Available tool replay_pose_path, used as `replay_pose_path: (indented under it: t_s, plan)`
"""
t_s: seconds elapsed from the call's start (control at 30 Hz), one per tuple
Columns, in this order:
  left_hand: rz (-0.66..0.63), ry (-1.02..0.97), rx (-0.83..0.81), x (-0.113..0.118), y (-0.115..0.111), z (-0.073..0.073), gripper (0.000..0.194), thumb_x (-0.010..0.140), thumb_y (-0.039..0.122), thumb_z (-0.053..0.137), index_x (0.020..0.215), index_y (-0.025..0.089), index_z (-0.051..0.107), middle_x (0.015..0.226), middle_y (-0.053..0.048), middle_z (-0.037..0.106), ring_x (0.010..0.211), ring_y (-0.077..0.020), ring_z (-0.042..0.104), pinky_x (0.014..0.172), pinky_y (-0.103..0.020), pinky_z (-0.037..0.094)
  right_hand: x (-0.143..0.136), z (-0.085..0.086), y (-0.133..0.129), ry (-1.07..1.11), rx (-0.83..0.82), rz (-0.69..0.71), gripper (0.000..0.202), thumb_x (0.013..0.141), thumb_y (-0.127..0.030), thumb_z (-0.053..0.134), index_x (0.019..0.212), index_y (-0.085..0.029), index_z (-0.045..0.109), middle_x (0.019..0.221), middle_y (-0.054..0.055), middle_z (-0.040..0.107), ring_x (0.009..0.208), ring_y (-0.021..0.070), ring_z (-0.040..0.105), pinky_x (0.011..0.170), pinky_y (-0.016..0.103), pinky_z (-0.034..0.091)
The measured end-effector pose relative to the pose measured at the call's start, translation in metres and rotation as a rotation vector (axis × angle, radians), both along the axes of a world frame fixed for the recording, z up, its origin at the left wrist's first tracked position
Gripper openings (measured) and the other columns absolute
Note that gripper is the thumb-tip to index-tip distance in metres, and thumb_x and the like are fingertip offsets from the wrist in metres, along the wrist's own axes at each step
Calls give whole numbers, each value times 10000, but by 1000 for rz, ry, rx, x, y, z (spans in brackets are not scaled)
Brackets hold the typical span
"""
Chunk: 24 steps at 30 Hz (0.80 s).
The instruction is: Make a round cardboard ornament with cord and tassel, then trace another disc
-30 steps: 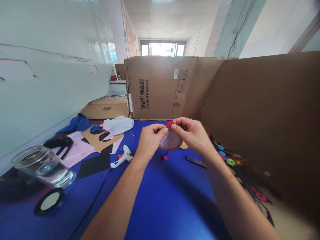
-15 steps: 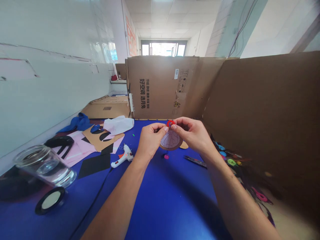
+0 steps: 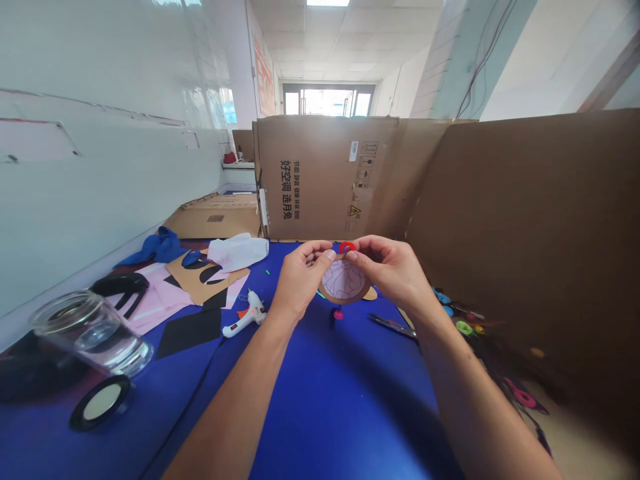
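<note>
A round disc (image 3: pixel 344 280) with a brown rim and a pale, line-patterned face hangs between my hands above the blue table. At its top edge is a small red ring (image 3: pixel 347 247). My right hand (image 3: pixel 390 263) pinches the red ring where it meets the disc, thumb in front. My left hand (image 3: pixel 305 273) is closed at the disc's upper left edge, with the thumb tip against the rim and the fingers behind. A pink bead (image 3: pixel 339 314) dangles below the disc on a dark cord.
On the left are a white glue gun (image 3: pixel 246 315), a black sheet (image 3: pixel 190 332), a glass jar of water (image 3: pixel 95 333) and a round lid (image 3: pixel 100 402). Scissors (image 3: pixel 393 326) lie right of centre. Cardboard walls (image 3: pixel 320 180) stand behind and to the right.
The disc, ring and dangling bead have shifted slightly right with my right hand. My left fingers have moved a little away from the red ring.
</note>
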<state>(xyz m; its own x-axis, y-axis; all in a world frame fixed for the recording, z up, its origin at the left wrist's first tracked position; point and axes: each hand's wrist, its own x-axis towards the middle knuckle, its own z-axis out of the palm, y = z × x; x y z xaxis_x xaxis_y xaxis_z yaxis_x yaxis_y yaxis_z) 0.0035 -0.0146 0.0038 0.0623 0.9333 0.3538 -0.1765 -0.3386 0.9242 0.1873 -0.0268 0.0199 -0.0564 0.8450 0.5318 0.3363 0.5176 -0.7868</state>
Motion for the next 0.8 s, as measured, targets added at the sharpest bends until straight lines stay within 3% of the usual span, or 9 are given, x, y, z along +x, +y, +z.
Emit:
replay_pose_path:
  t_s: [0.37, 0.67, 0.8]
  plan:
    - [-121, 54, 2, 1, 0, -2, 253, 837, 335, 803, 1037, 181, 813, 1018, -81, 809, 931, -199, 715, 856, -326, 545, 0, 5, -3, 57, -26, -11, 298, 849, -463, 797, 951, -183, 791, 813, 48, 755, 688, 173, 638, 625, 297, 504]
    - [-111, 104, -8, 1, 0, -5, 252, 831, 377, 802, 955, 158, 813, 900, -44, 772, 823, -166, 655, 776, -298, 494, 5, 8, -3, 91, -12, -38, 291, 824, -457, 807, 927, -185, 800, 807, 48, 759, 683, 173, 638, 607, 291, 504]
    - [-203, 67, -62, -2, 0, -3, 310, 817, 382, 826, 1029, 157, 803, 944, -53, 769, 830, -163, 657, 781, -301, 509, 11, 15, -6, 95, 9, -101, 282, 818, -447, 810, 924, -185, 812, 803, 52, 768, 674, 174, 642, 593, 287, 507]
